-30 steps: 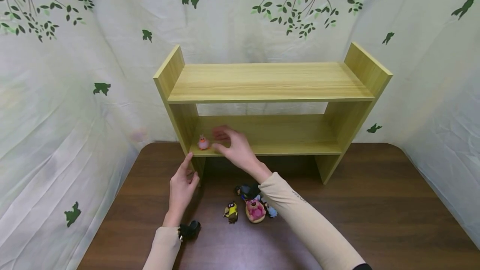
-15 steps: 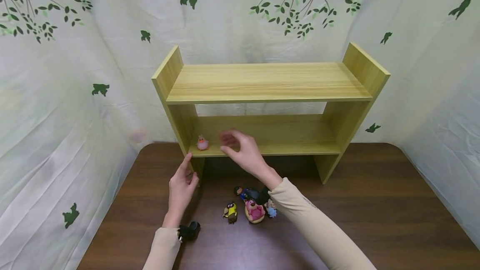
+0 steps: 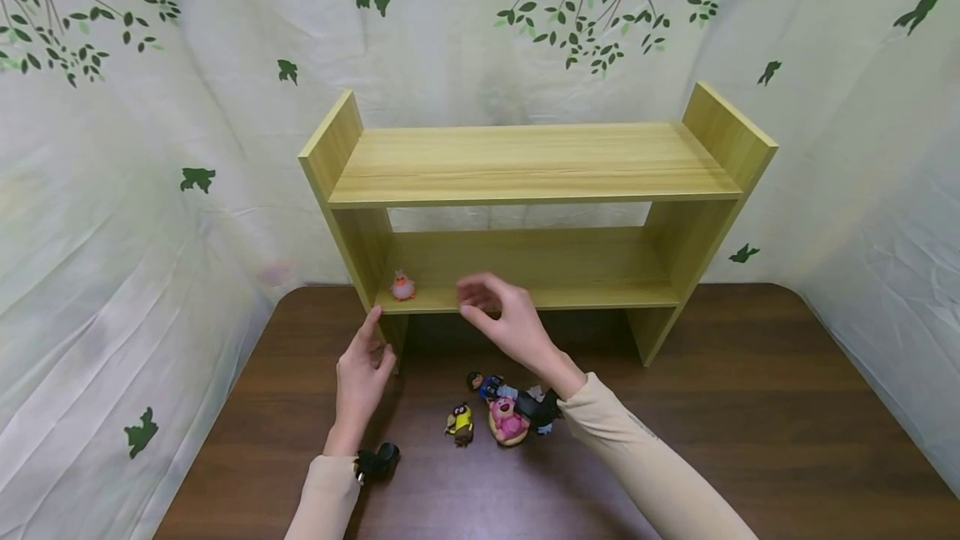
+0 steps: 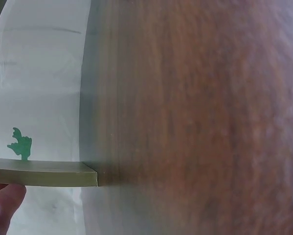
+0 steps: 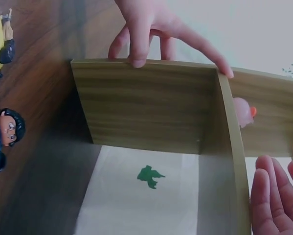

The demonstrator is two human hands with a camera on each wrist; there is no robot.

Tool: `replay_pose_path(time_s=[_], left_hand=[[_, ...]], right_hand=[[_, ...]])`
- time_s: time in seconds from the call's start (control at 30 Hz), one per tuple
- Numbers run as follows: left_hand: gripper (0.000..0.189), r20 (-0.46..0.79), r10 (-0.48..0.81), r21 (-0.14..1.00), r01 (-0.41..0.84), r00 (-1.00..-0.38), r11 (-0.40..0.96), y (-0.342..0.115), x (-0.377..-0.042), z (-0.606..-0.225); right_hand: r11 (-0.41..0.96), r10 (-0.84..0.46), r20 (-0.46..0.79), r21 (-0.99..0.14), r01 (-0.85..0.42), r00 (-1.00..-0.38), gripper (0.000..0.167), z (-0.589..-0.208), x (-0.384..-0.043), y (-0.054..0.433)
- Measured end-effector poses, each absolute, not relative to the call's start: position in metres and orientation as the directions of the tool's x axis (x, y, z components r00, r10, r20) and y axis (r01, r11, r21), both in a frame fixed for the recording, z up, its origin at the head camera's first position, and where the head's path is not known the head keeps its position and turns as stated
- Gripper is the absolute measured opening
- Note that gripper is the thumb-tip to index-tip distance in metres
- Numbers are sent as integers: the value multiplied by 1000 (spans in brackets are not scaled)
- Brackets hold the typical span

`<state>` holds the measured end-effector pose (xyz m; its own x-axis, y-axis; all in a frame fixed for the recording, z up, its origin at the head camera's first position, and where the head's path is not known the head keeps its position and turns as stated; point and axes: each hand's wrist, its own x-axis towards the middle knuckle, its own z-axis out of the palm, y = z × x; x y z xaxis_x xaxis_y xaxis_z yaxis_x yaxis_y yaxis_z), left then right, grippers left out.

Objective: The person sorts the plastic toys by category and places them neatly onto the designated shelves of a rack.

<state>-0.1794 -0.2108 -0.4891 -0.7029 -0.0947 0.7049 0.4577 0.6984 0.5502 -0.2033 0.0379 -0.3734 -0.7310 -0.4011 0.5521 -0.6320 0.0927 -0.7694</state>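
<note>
A pink bird figurine (image 3: 402, 286) with an orange beak stands upright at the left end of the middle board of the wooden shelf (image 3: 540, 161). My left hand (image 3: 360, 382) touches the front edge of the shelf's left side panel, index finger extended to the corner beneath the bird. In the right wrist view, the left thumb (image 5: 138, 54) rests at that edge, while other fingers show behind the panel. My right hand (image 3: 510, 319) hovers before the middle board, right of the bird, its fingers loosely bent around nothing.
Several figurines lie on the brown table (image 3: 712, 440) before the shelf: a yellow-clad one (image 3: 461, 423), a pink bear (image 3: 507, 422) and a black-haired one in blue (image 3: 487, 384). A black strap-like item (image 3: 378, 462) is at the left wrist. A leaf-patterned cloth (image 3: 465, 48) hangs behind.
My right hand has moved right and slightly down, away from the pink bird figurine, which stays put on the board. The left hand keeps its place on the shelf.
</note>
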Motion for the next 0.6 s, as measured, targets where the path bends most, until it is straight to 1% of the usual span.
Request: replay_pose_path(time_s=[0.27,0.6], left_hand=[[79,704,-94,553,459,-704,695,-211,-180,-490],[79,712,-94,550,469,-696,691,-211,-181,-493]], right_hand=[[110,-407,524,-785,-609,-748,24,-354,-174,50],[141,-436,481,-798,-586,-760,23,-372,-160,64]])
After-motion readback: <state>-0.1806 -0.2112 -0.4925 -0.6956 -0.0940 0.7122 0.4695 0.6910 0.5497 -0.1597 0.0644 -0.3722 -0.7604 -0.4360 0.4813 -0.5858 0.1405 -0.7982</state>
